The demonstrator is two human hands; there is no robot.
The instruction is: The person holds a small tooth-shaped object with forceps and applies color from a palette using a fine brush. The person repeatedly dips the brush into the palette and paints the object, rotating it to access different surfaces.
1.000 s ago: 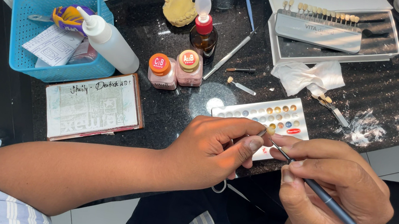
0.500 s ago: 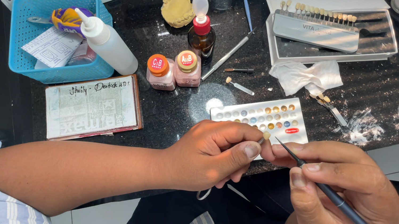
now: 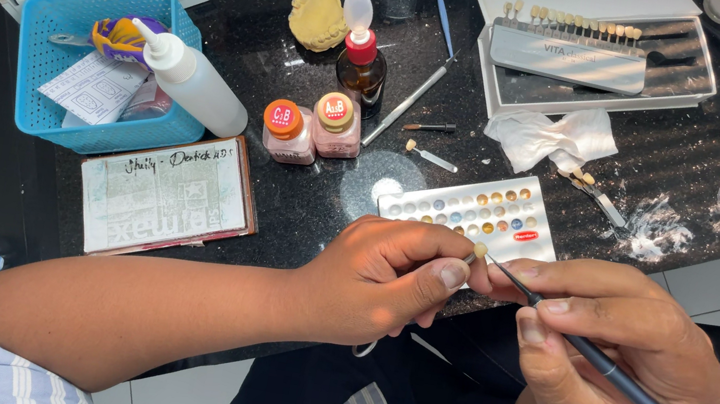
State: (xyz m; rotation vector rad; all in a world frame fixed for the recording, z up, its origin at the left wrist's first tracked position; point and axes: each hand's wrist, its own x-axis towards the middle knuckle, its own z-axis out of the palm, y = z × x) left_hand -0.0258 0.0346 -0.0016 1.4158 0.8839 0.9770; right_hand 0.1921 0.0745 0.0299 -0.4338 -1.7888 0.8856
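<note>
We pinch a small cream tooth crown (image 3: pixel 479 250) between thumb and fingertips of our left hand (image 3: pixel 386 279), just above the near edge of the black worktop (image 3: pixel 303 193). Our right hand (image 3: pixel 607 355) is closed around a dark fine brush (image 3: pixel 639 400), its tip touching the crown. Just beyond lies a white palette (image 3: pixel 475 214) of colour wells. Farther off stand two small pink jars (image 3: pixel 309 128) and a blue basket (image 3: pixel 69 17).
</note>
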